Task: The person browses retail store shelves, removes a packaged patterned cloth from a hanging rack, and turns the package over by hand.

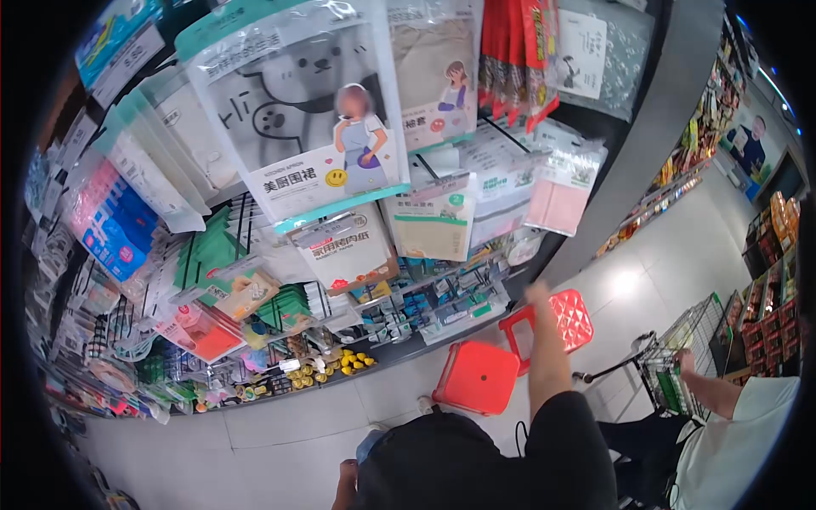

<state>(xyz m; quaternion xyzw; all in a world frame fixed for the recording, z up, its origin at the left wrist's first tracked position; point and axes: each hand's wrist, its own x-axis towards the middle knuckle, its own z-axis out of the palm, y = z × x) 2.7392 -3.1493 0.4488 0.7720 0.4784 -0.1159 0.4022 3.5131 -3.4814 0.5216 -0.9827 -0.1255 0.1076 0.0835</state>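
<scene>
My right hand (538, 297) reaches forward, blurred, above a red stool with a quilted top (571, 321). Its fingers are too smeared to show a grip, and I cannot tell whether it touches anything. Another red stool with a smooth square top (478, 376) stands on the floor, nearer to me. Low beside my body hangs my left hand (348, 470), small in view with its fingers unclear. Ahead, a pink packet (557, 191) hangs on the rack above my right hand. A large bagged apron (297, 110) hangs higher up, in front of my head.
Hooks fill the shelf ahead with barbecue paper (348, 251), red packets (518, 59) and other bagged goods. A grey shelf post (625, 144) stands at its right end. At right, a person in a white shirt (731, 450) has a hand by a shopping cart (680, 348).
</scene>
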